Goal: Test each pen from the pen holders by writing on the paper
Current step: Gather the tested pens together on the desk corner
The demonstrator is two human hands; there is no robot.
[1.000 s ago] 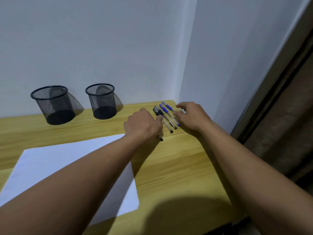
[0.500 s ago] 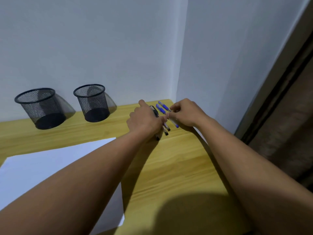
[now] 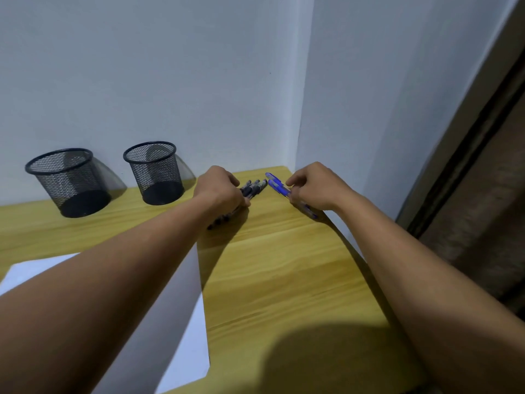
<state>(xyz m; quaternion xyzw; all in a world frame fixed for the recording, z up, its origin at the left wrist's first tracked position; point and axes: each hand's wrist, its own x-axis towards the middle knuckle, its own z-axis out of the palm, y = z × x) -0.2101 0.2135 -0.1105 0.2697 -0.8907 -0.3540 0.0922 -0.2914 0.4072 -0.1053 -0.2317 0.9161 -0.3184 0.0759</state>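
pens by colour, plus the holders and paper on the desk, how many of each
black-capped pens, gripped by the left hand: 3 visible
blue-capped pens, gripped by the right hand: 2
black wire-mesh pen holders: 2
white sheet of paper: 1
total: 8

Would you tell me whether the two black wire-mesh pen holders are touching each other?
Apart: the head view shows wall and wooden desk between the left pen holder and the right pen holder.
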